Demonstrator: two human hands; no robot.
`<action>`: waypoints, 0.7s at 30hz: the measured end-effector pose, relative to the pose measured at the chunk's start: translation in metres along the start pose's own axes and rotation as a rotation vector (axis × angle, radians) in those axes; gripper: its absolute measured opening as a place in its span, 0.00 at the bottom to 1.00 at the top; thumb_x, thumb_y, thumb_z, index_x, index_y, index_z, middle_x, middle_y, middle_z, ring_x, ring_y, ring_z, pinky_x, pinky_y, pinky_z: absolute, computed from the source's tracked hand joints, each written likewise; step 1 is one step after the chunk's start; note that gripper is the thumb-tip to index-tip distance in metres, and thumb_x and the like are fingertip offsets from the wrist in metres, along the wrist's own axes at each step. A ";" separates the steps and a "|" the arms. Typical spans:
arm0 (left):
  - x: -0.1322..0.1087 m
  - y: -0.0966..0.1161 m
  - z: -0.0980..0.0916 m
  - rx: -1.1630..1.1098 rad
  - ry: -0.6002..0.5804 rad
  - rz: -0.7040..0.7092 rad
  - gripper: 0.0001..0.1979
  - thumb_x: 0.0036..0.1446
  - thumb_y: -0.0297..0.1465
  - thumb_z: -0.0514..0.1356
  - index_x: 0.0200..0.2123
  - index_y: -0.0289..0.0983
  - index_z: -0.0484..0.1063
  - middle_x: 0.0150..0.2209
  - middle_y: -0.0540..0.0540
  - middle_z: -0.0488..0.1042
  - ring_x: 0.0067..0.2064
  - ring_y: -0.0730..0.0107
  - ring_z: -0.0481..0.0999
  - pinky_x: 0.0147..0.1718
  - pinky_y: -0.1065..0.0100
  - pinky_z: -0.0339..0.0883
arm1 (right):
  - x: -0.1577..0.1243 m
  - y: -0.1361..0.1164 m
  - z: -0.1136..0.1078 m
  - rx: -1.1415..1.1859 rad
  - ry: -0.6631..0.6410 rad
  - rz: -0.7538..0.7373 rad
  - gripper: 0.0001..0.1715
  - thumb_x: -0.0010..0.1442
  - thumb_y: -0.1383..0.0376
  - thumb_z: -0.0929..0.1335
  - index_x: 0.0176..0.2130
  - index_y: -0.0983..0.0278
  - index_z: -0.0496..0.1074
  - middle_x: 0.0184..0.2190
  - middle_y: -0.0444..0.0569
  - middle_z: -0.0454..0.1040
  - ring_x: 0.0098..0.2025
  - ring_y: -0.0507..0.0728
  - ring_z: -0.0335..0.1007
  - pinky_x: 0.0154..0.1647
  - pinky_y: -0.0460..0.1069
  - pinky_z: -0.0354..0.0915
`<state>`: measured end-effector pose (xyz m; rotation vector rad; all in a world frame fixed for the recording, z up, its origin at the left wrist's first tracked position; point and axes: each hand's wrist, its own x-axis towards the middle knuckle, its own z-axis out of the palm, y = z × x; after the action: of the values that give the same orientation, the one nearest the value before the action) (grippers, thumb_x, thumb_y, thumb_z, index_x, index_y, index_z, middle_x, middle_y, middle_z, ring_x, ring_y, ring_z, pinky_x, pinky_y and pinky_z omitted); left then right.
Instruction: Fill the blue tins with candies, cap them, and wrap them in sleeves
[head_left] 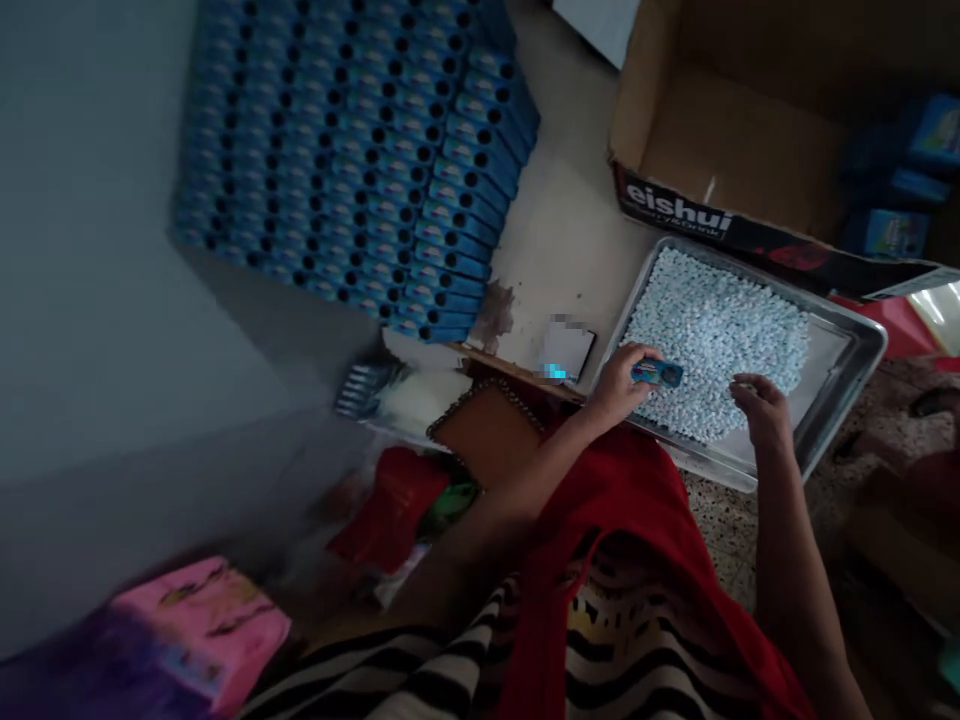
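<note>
Right of centre in the frame, the left hand (621, 386) grips a small blue box (655, 373), best kept steady above the white pellets (705, 320) in the tray (819, 388); the right hand's (765, 408) grip, closed or not, I cannot tell

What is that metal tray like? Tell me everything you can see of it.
The tray is shallow, rectangular and silver-grey, with a raised rim and rounded corners; it looks like metal. A heap of small pale blue-white pieces covers much of its floor, leaving a bare strip at the right. It lies slanted in the view, just below the open cardboard box. The left hand and right hand are over it; any touch is unclear.
</note>
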<state>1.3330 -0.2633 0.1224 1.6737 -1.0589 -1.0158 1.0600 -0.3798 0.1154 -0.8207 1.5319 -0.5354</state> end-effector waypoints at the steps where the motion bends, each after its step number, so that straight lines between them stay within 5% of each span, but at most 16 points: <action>1: -0.010 -0.005 -0.014 0.012 0.025 0.002 0.20 0.51 0.19 0.71 0.46 0.41 0.80 0.50 0.45 0.81 0.54 0.59 0.81 0.58 0.58 0.73 | 0.002 0.000 -0.002 0.047 -0.001 0.019 0.25 0.36 0.60 0.84 0.35 0.64 0.82 0.26 0.42 0.78 0.27 0.46 0.70 0.26 0.39 0.64; 7: -0.032 -0.048 -0.139 0.223 0.188 -0.087 0.18 0.51 0.25 0.71 0.47 0.40 0.80 0.49 0.46 0.81 0.53 0.59 0.80 0.58 0.59 0.73 | 0.004 0.002 -0.008 0.225 0.010 0.104 0.29 0.35 0.57 0.86 0.35 0.67 0.82 0.25 0.45 0.77 0.24 0.46 0.69 0.21 0.38 0.62; 10: -0.018 -0.063 -0.174 0.270 0.116 -0.142 0.20 0.48 0.25 0.72 0.47 0.39 0.79 0.48 0.47 0.82 0.51 0.59 0.80 0.57 0.59 0.73 | 0.000 0.007 -0.005 0.230 0.016 0.139 0.29 0.35 0.58 0.86 0.36 0.67 0.82 0.23 0.44 0.76 0.23 0.46 0.68 0.19 0.38 0.61; 14: -0.003 -0.071 -0.177 0.273 -0.022 -0.097 0.21 0.46 0.20 0.68 0.46 0.38 0.79 0.49 0.46 0.81 0.51 0.60 0.80 0.57 0.61 0.74 | -0.020 0.020 0.005 0.208 0.017 0.146 0.30 0.36 0.58 0.87 0.37 0.67 0.81 0.25 0.44 0.77 0.24 0.46 0.70 0.20 0.38 0.63; 21: 0.003 -0.083 -0.162 0.189 -0.061 -0.062 0.22 0.45 0.18 0.64 0.45 0.39 0.81 0.49 0.45 0.80 0.53 0.60 0.79 0.58 0.62 0.72 | -0.056 0.031 0.036 0.128 0.049 0.165 0.30 0.32 0.59 0.86 0.35 0.65 0.81 0.24 0.44 0.78 0.24 0.47 0.71 0.21 0.39 0.63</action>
<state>1.5016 -0.2054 0.0879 1.8470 -1.1800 -1.0382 1.0892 -0.3125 0.1237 -0.5814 1.5770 -0.5291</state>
